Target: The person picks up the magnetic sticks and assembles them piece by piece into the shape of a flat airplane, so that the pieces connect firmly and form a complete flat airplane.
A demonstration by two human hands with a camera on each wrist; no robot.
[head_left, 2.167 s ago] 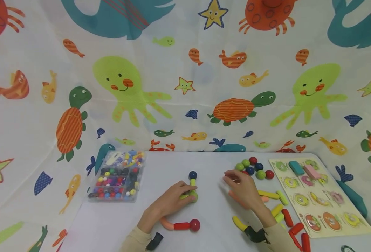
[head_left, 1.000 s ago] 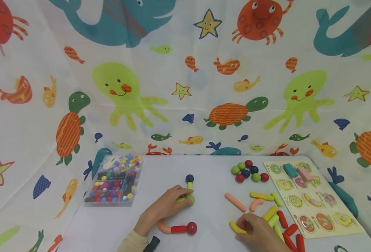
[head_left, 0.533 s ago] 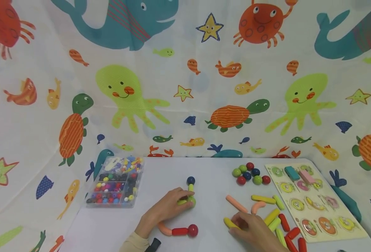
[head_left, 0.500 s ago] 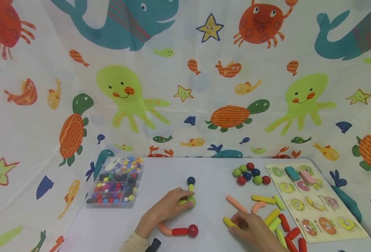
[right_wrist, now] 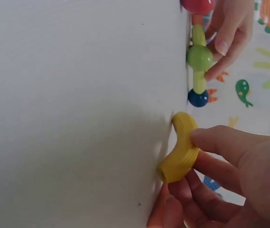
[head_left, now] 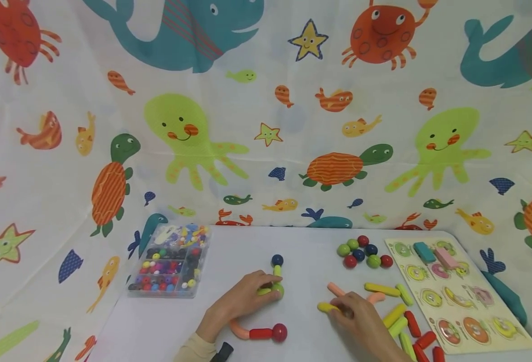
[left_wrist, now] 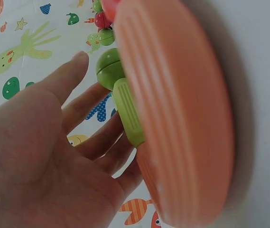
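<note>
On the white table (head_left: 229, 251) lies a chain: blue ball (head_left: 277, 260), yellow-green stick, green ball (head_left: 279, 290), green stick (left_wrist: 127, 118), orange curved piece (head_left: 237, 329), red stick and red ball (head_left: 279, 332). My left hand (head_left: 268, 287) holds the chain at the green ball (right_wrist: 200, 57) and green stick, thumb on one side, fingers on the other (left_wrist: 101, 104). My right hand (head_left: 340, 310) pinches a yellow curved piece (head_left: 326, 307) against the table, right of the chain. In the right wrist view, thumb and fingers grip that yellow piece (right_wrist: 180, 154).
A clear bead box (head_left: 168, 261) stands at the left. A cluster of coloured balls (head_left: 362, 250) lies at the back right, with loose sticks (head_left: 397, 314) in front of it. A wooden puzzle board (head_left: 455, 289) lies at the far right. A printed cloth hangs behind.
My right hand left the ball cluster, came to the front sticks, took the yellow curved piece and slid it left toward the chain. The left hand stayed put.
</note>
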